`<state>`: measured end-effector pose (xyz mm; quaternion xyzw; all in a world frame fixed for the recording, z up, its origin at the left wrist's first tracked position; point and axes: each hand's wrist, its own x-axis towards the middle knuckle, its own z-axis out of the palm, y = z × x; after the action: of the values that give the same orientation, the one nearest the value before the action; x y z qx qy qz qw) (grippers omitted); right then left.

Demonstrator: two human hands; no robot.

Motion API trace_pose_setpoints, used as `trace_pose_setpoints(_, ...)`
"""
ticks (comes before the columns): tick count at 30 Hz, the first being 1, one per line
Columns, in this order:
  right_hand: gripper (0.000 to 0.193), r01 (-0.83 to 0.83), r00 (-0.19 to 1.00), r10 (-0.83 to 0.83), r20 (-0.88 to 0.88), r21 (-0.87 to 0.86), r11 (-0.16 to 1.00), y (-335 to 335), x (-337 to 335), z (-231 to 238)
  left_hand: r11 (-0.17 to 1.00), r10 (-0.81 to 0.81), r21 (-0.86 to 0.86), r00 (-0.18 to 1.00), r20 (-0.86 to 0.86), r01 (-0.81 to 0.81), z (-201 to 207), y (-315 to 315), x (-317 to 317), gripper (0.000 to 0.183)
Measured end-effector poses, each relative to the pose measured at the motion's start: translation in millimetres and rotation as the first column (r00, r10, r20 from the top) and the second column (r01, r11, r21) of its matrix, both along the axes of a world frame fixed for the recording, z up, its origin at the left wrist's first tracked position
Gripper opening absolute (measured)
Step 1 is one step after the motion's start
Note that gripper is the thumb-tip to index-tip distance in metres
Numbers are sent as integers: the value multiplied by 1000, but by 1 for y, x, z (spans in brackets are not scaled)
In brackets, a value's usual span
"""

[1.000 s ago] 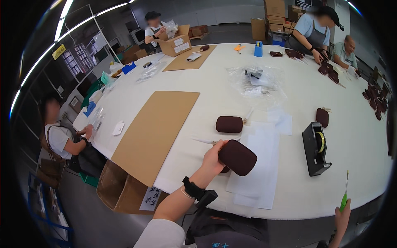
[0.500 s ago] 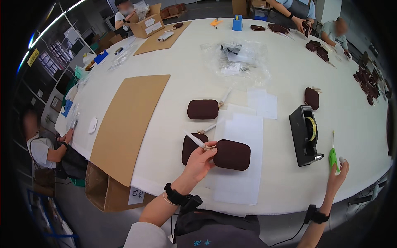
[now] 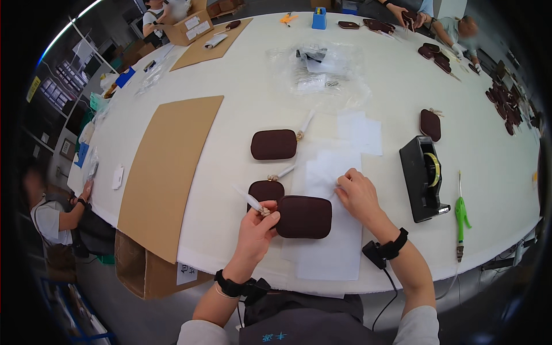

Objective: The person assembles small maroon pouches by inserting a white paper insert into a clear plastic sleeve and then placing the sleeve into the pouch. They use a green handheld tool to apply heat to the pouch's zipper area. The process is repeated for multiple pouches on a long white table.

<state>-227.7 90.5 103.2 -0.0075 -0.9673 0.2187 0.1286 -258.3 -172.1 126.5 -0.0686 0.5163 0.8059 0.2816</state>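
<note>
My left hand (image 3: pixel 257 230) grips a dark brown zip pouch (image 3: pixel 305 217) by its left end, where a knotted cord with a white-wrapped strap (image 3: pixel 248 198) sticks out. Beneath that hand lies a second brown pouch (image 3: pixel 265 192), partly covered. A third pouch (image 3: pixel 273 144) rests farther back with its own wrapped strap. Over the white paper sheets (image 3: pixel 329 261), my right hand (image 3: pixel 357 195) has its fingertips pinched together at a small sheet; what they hold, if anything, I cannot make out.
A black tape dispenser (image 3: pixel 420 181) stands right of the papers, with a green-handled tool with a thin metal tip (image 3: pixel 461 213) beside it. Brown cardboard (image 3: pixel 169 178) lies left. Clear plastic bags (image 3: pixel 322 72) lie farther back. Other people work around the table.
My right hand has let go of the green-handled tool, now lying on the table, and has moved left over the papers. My left hand with the pouch is slightly lower and farther left.
</note>
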Motion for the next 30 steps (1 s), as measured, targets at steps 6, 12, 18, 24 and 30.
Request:
trace_pose_setpoints(6,13,-16,990,34,139,-131,991,15,20,20,993,-107,55,992,64,103,11,-12,4,21)
trace_pose_setpoints(12,17,97,965,-47,258,-184,978,18,29,34,986,-154,77,979,130,145,-10,19,23,19)
trace_pose_setpoints(18,16,192,980,-192,-57,3,981,26,-9,9,854,-376,-453,906,-194,257,-8,27,30,32)
trace_pose_setpoints(24,15,148,980,-135,-143,82,986,31,-18,-8,545,-709,-837,512,-485,-38,25,7,27,53)
trace_pose_setpoints(30,18,50,946,-94,-309,-147,988,25,-9,11,453,-881,-882,89,-465,-128,12,40,34,66)
